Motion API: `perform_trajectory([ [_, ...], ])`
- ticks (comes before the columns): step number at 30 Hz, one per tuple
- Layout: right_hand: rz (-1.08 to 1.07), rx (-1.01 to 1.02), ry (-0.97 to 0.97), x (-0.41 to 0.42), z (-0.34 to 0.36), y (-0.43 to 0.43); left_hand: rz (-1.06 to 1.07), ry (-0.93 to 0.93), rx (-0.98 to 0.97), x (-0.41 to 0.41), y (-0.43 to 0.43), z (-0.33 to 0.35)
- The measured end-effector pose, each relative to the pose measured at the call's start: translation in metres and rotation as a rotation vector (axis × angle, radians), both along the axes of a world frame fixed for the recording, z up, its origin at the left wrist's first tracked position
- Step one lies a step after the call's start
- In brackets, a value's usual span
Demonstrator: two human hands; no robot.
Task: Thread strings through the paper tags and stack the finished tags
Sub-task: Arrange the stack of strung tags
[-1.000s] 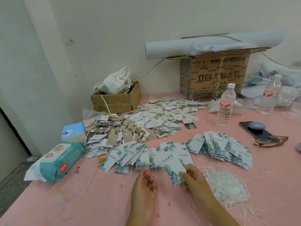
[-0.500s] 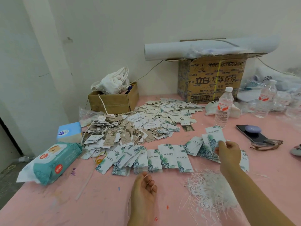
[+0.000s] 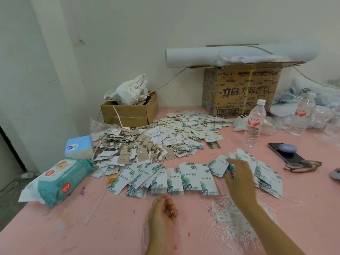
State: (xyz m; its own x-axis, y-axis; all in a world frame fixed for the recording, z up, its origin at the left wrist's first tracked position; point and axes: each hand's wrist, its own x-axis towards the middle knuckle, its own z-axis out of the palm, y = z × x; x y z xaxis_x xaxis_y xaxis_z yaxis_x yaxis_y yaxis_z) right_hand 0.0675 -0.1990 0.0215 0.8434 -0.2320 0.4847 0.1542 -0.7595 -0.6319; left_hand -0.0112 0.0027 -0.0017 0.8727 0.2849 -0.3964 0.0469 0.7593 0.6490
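The left grip (image 3: 162, 216), low in the centre of the frame, pinches a white string (image 3: 166, 199) between thumb and curled fingers; the string's tail trails down beside the wrist onto the pink counter (image 3: 110, 227). To its right lies a tangle of loose strings (image 3: 230, 223).

A second ago the right grip (image 3: 239, 179) was down beside the left one with a leaf-printed tag. It has since swung out over the fan of tags (image 3: 265, 173) at centre right, and its fingertips now reach down onto that fan's left end. Blur hides whether they pinch a tag or lie spread, so I cannot tell. With a string waiting in the left grip, I judge one tag has been set down and the next is being fetched.

A row of tags (image 3: 191, 177) runs across the middle, and a large heap of tags (image 3: 147, 144) lies beyond it. A cardboard box (image 3: 242, 89) stands against the wall, upper right.
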Motion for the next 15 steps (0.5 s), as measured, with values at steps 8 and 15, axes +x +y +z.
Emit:
perform_trajectory([
  [8,0.317,-0.409,0.362,-0.024,-0.042,0.052,-0.004,-0.001,-0.028,0.003,0.001,0.000],
  [15,0.289,-0.224,0.320,-0.031,-0.037,0.049,-0.007,-0.006,-0.032,0.003,0.002,-0.002],
])
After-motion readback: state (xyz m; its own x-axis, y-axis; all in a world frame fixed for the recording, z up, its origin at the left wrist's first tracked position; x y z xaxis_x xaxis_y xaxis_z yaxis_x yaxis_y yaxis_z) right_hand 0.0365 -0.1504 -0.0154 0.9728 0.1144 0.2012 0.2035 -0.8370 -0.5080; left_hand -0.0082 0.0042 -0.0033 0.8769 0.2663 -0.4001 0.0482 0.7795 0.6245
